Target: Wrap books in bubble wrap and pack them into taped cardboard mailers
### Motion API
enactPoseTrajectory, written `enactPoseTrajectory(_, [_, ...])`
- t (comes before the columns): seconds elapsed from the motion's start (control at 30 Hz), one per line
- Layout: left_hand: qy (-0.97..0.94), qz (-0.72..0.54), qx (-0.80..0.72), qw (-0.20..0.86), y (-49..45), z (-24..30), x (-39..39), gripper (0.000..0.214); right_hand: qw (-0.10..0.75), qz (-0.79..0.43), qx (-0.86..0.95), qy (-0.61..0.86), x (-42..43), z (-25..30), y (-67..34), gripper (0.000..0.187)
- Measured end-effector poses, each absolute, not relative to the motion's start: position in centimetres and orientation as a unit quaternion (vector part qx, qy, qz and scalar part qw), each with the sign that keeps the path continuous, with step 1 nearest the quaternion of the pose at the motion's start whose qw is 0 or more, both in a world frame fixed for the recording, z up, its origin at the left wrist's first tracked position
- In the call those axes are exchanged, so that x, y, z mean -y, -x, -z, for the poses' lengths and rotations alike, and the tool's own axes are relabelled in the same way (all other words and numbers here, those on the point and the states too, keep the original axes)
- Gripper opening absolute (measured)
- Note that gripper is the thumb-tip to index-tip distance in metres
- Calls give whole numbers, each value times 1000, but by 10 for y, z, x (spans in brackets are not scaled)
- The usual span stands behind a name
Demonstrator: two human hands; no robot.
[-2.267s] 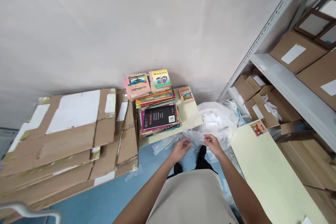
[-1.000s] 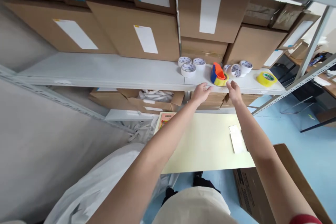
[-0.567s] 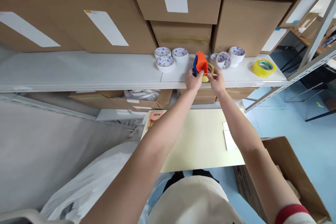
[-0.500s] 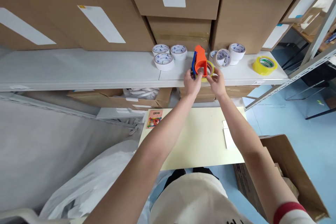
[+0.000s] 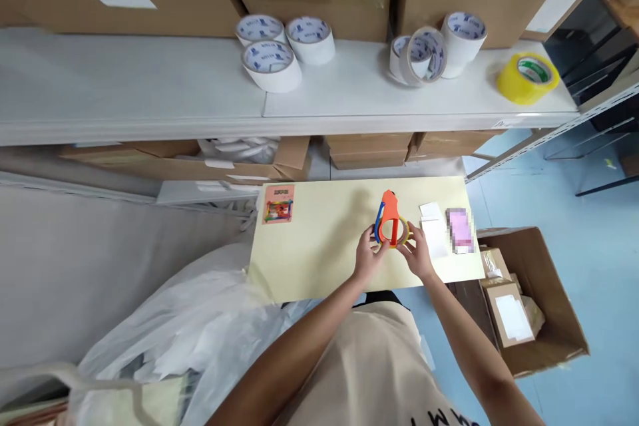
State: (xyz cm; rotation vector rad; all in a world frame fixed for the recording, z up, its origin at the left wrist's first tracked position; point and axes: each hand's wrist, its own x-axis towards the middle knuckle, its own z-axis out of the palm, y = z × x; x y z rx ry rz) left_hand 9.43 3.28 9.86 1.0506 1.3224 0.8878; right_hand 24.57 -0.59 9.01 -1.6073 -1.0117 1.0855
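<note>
An orange and blue tape dispenser (image 5: pixel 389 208) with a thin yellow roll of tape (image 5: pixel 404 231) fitted on it is held above a pale yellow table (image 5: pixel 309 259). My left hand (image 5: pixel 369 253) is closed on its left lower side, next to the blue part. On the other side, my right hand (image 5: pixel 417 251) grips the dispenser by the tape roll. White cards (image 5: pixel 433 233) lie just right of my right hand, and beyond them is a pink-purple object (image 5: pixel 460 229), blurred out. A small colourful booklet (image 5: pixel 278 204) rests at the table's far left corner.
Behind the table stands a grey shelf (image 5: pixel 164 93) with several white tape rolls (image 5: pixel 274 76) and a yellow tape roll (image 5: pixel 526 80). An open carton (image 5: pixel 559 319) with small boxes sits on the floor at right. White plastic sheeting (image 5: pixel 200 339) is bunched at left.
Both hands have drawn the tape dispenser back from the shelf edge to above the table. The view has tipped lower, bringing the pink-purple object and more of the carton into sight.
</note>
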Motion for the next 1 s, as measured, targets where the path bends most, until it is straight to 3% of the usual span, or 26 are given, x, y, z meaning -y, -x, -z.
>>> enactPoseTrajectory(0.27, [-452,-252,-569,639,-110,-28,-32,59,400,-451,379,702,18,-10,-272,72])
enactPoseTrajectory(0.63, [-481,-191,-543,661,-97,-10,-17,85,391,-447,378,710,34,3,-273,76])
enactPoseTrajectory(0.87, [-462,-167,-584,646,-45,-32,2,57,387,-195,494,754,35,-43,-240,43])
enactPoseTrajectory(1.0, [-433,-208,-601,639,-1,-53,10,41,384,-236,586,673,16,-63,-197,27])
